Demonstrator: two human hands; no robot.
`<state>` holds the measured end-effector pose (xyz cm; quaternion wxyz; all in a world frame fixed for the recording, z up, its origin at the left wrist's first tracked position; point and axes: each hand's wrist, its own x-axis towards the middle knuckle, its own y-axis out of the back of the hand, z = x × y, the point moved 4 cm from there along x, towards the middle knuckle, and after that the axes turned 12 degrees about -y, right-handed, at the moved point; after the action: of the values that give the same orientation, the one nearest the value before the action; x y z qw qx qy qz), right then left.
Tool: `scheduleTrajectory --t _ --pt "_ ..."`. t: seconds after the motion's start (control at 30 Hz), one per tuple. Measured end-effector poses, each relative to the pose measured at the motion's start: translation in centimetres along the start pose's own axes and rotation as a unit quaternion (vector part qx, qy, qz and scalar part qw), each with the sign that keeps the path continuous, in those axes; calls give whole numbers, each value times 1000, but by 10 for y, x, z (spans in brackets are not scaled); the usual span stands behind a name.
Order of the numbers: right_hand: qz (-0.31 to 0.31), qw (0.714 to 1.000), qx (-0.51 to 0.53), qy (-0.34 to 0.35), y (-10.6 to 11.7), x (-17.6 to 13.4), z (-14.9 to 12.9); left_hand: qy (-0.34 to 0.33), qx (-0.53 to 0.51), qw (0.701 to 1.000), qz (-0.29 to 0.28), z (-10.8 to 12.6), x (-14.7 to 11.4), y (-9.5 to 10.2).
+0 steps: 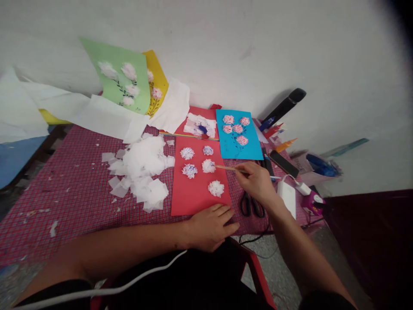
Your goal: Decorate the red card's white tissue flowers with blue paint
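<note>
5 tissue puffs (216,188) sit on red card (200,202); the right hand (254,181), fingers pinching a thin stick (226,168), apparently tints 1, calling next for light dabs. The left hand (209,228) lies flat, fingers extended, seemingly empty.

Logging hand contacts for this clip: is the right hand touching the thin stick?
Touching. The head view shows it: the right hand pinches the thin stick between thumb and fingers, and the stick extends from them over the red sheet.
</note>
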<state>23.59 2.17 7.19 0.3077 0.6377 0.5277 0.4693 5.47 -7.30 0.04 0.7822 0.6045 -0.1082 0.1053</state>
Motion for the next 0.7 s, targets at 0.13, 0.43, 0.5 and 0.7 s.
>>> scheduleTrajectory --t 0.13,0.43,0.5,0.7 --pt "6 1000 8 5 0 0 1 1 0 1000 -1 0 0 -1" --pt "8 1000 21 -1 -3 -2 3 -2 3 1000 -5 0 0 1" --pt "9 1000 21 1 -6 -3 3 0 4 1000 -4 0 0 0" --pt "4 1000 13 -2 -9 -4 2 -1 8 1000 -2 0 0 1"
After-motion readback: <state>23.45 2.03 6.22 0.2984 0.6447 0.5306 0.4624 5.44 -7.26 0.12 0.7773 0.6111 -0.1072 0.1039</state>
